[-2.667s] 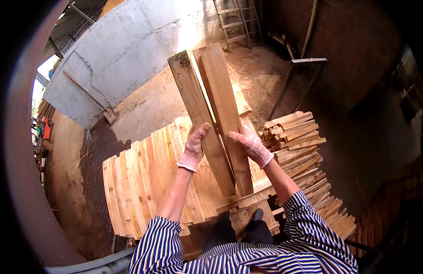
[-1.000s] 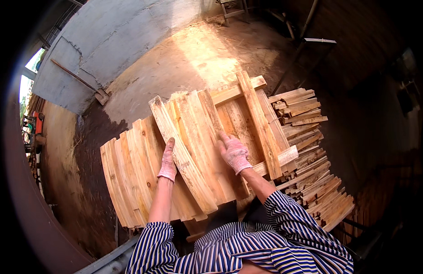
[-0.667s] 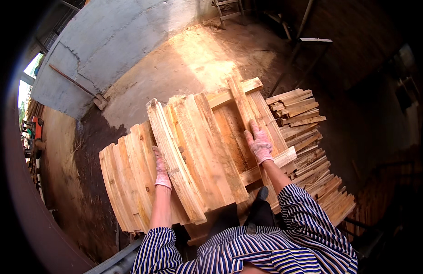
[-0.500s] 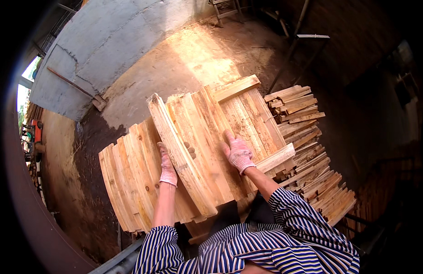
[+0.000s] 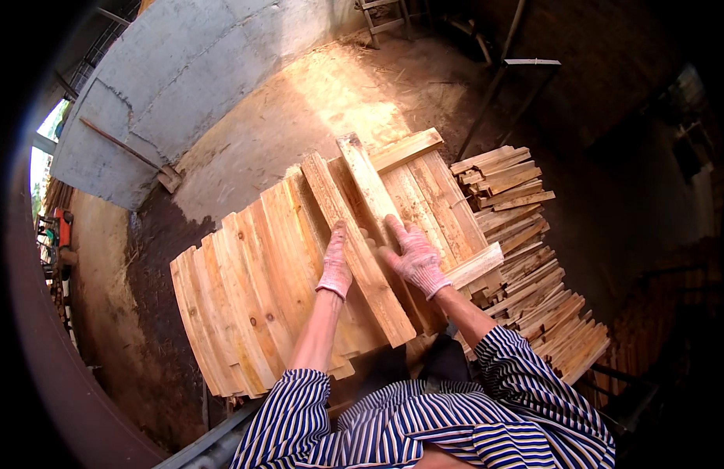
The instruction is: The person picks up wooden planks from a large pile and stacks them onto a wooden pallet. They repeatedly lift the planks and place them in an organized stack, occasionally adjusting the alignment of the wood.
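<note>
My left hand (image 5: pixel 335 262), in a pinkish knit glove, grips a long wooden plank (image 5: pixel 358 248) from its left side; the fingers beyond the plank are mostly hidden. Just to the right, my gloved right hand (image 5: pixel 418 256) holds a second wooden plank (image 5: pixel 367 178), raised and tilted, with its fingers partly out of sight. A narrow gap separates the two planks. Beneath and left of them lies a row of planks side by side (image 5: pixel 248 293). On the right, short crosspieces (image 5: pixel 409 151) lie across other boards (image 5: pixel 426 199).
A big stack of wood strips (image 5: pixel 526 266) stands close on the right. Beyond the boards are a concrete floor (image 5: pixel 291 117) with a sunlit patch and a grey wall (image 5: pixel 198 62). A long-handled tool (image 5: pixel 131 148) leans there. A metal rail (image 5: pixel 209 442) runs at lower left.
My left hand has carried its plank rightward, uncovering more of the row. By my right hand, another plank has been lifted and tilted up out of the boards.
</note>
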Demonstrator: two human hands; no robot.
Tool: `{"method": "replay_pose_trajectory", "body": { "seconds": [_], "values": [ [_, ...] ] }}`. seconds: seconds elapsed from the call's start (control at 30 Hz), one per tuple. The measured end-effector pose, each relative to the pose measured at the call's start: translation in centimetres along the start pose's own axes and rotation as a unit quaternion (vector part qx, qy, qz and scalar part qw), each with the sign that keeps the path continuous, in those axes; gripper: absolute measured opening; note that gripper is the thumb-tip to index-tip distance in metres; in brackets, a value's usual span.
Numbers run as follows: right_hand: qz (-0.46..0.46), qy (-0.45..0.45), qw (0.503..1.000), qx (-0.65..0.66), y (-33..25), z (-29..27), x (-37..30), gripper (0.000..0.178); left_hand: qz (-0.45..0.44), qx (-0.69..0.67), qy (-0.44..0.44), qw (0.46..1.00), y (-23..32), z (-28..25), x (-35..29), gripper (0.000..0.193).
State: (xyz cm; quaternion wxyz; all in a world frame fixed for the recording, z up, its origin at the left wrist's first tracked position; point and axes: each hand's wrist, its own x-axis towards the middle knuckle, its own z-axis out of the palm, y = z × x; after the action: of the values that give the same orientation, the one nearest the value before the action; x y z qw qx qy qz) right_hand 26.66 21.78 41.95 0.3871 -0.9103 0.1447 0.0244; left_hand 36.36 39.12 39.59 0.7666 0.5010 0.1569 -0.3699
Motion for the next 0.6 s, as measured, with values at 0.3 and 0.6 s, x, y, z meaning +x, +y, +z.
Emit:
{"method": "replay_pose_trajectory", "body": {
  "seconds": [0.3, 0.6],
  "values": [
    [-0.059, -0.086, 0.986, -0.129, -1.0, -1.0, 0.9, 0.078, -0.016, 0.061, 0.101, 0.993, -0.8, 2.0, -1.4, 0.096],
    [-0.003, 0.024, 0.989, 0.144, 4.0, -5.1, 4.4, 0.102, 0.201, 0.821, 0.133, 0.517, -1.4, 1.0, 3.0, 0.099]
  ]
}}
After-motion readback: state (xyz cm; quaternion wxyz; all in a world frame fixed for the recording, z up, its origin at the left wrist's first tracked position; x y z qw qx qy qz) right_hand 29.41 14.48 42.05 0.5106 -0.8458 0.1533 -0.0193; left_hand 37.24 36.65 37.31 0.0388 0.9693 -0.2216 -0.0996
